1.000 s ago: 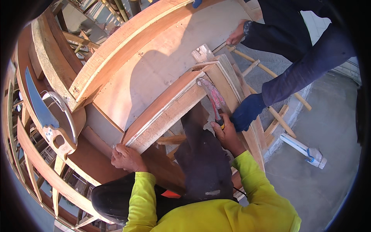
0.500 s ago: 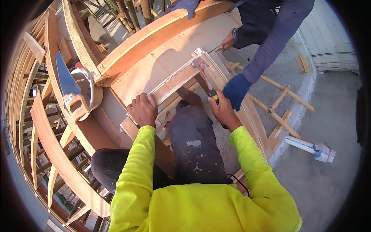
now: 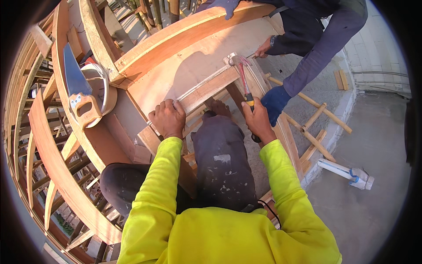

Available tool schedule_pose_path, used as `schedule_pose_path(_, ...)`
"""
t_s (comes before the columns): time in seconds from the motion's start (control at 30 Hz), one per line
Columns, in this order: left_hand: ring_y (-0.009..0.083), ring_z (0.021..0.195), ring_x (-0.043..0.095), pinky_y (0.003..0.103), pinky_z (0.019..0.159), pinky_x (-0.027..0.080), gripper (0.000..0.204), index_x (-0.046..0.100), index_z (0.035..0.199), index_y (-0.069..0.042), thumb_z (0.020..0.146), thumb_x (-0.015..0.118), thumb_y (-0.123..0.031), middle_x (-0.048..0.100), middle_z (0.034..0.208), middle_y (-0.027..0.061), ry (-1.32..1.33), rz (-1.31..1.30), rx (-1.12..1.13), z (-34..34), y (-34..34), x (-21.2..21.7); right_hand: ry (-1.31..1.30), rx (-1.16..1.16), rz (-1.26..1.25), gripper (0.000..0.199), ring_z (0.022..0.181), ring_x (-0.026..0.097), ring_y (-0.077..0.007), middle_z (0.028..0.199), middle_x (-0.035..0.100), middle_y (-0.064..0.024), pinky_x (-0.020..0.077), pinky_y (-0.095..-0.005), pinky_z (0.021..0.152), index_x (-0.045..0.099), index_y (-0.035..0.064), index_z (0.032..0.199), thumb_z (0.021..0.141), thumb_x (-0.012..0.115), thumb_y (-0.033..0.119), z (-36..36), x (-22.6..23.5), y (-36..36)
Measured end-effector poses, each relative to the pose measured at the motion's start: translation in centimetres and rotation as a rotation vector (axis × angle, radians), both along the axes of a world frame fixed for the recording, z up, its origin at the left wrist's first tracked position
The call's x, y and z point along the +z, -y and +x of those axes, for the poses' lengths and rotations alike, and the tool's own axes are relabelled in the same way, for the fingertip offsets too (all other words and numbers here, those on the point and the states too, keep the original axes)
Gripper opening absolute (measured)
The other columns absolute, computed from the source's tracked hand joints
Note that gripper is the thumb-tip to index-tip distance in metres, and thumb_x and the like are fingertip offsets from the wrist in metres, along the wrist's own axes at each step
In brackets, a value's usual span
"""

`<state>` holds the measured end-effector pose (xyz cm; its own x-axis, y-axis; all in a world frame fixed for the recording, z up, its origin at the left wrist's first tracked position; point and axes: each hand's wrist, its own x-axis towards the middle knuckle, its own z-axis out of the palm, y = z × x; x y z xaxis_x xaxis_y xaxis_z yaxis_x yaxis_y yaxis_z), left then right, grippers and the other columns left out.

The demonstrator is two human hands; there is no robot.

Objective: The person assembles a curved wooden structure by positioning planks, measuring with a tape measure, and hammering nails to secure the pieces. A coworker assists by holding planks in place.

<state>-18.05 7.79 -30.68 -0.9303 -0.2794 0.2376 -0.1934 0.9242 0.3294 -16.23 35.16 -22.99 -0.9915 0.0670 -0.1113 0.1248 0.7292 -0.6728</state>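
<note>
My right hand (image 3: 257,119) grips the handle of a claw hammer (image 3: 241,69), whose steel head rests on the far end of a wooden batten (image 3: 206,90). My left hand (image 3: 168,118) is closed over the near end of that batten, pressing it against a large plywood panel (image 3: 176,66). My bent knee in dark, paint-spotted trousers (image 3: 222,163) lies between my arms. A co-worker in dark blue stands at the top right, one bare hand (image 3: 263,48) near the hammer head and one blue-gloved hand (image 3: 274,102) just right of my right hand.
A hand saw with a blue blade (image 3: 77,86) lies over a white hard hat (image 3: 101,90) on the curved timber formwork (image 3: 48,154) at the left. Bamboo poles (image 3: 316,108) and a white pipe piece (image 3: 347,172) lie on the concrete at the right.
My left hand has shifted up the batten toward the panel. The hammer has swung up from beside the frame onto the batten's far end. The view has tilted closer over my knee.
</note>
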Motion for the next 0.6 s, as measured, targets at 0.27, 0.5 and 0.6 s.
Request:
schedule_pose_path(0.27, 0.0257, 0.082, 0.068, 0.043, 0.082, 0.042, 0.021, 0.073, 0.084, -0.011, 0.089, 0.062, -0.028, 0.074, 0.086, 0.0074, 0.036, 0.03, -0.002, 0.7, 0.5, -0.1, -0.593, -0.019, -0.587, 0.021, 0.067, 0.063, -0.0192, 0.073, 0.06, -0.0137, 0.0506, -0.0355, 0.063, 0.055, 0.0006, 0.105, 0.103, 0.058, 0.021, -3.1, 5.5, 3.3)
schedule_pose_path(0.5, 0.0258, 0.083, 0.069, 0.043, 0.083, 0.043, 0.022, 0.074, 0.084, -0.011, 0.09, 0.061, -0.028, 0.075, 0.084, 0.0077, 0.038, 0.017, -0.007, 0.9, 0.9, -0.1, 0.022, -0.125, -0.097, 0.029, 0.066, 0.063, -0.0372, 0.074, 0.062, -0.0227, 0.0502, -0.0416, 0.065, 0.058, -0.0055, 0.104, 0.101, 0.061, 0.024, -0.2, 1.2, 0.0)
schedule_pose_path(0.6, 0.0259, 0.084, 0.07, 0.043, 0.083, 0.043, 0.024, 0.074, 0.084, -0.012, 0.091, 0.059, -0.028, 0.075, 0.084, 0.0076, 0.02, 0.013, 0.003, 0.6, 1.5, -0.8, -0.277, -0.179, -0.476, 0.025, 0.064, 0.062, -0.0179, 0.074, 0.061, -0.0099, 0.0484, -0.0345, 0.058, 0.053, -0.0014, 0.104, 0.102, 0.062, 0.022, -0.7, 8.2, 3.7)
